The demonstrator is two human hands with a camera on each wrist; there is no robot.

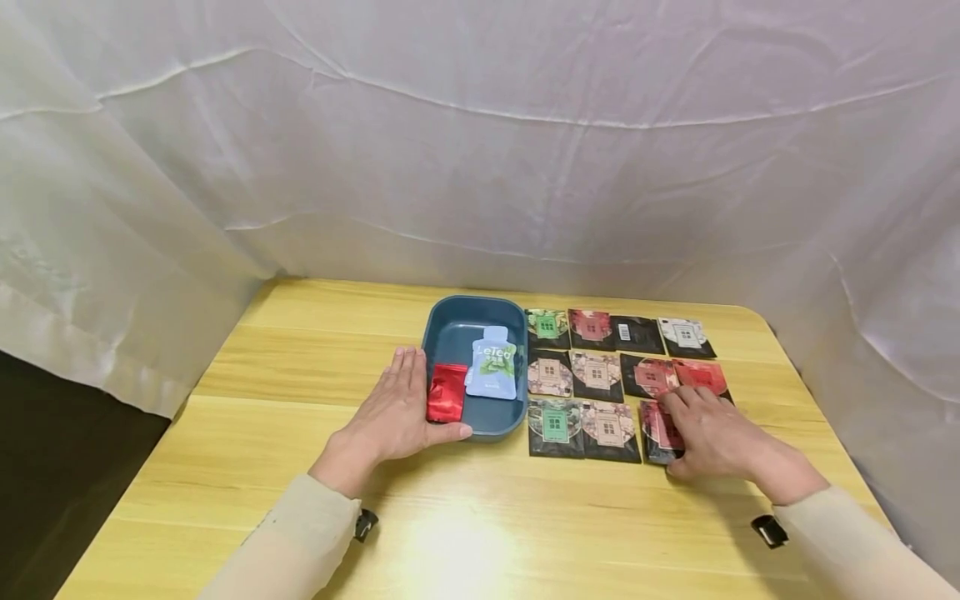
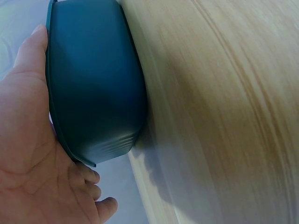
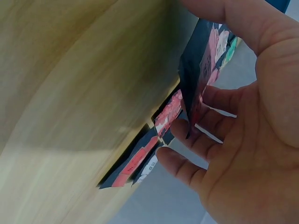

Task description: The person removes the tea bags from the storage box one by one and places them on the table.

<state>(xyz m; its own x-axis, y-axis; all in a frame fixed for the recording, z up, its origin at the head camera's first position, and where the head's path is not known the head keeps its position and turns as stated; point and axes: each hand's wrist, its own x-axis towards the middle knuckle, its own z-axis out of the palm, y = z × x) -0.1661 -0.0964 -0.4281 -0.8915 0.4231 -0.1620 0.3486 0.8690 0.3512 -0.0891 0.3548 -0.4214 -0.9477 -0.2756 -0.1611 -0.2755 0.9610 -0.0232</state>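
Note:
A dark blue tray (image 1: 487, 423) stands on the table, holding a shiny red packet (image 1: 447, 393) and a light blue LeTea pouch (image 1: 493, 367). My left hand (image 1: 390, 412) rests against its left side with fingers straight, the thumb over the front rim; the tray's outer wall (image 2: 93, 79) fills much of the left wrist view. To the right, my right hand (image 1: 716, 433) holds a black and red tea sachet (image 1: 660, 429) by its edges, thumb at the near side and fingers at the far side. In the right wrist view that sachet (image 3: 194, 70) stands tilted between thumb and fingers.
Rows of tea sachets lie right of the tray, among them a green one (image 1: 555, 427), a pink one (image 1: 611, 429), a plain black one (image 1: 637, 335) and a white one (image 1: 686, 336). A pale curtain (image 1: 525, 192) hangs behind the wooden table (image 1: 300, 358).

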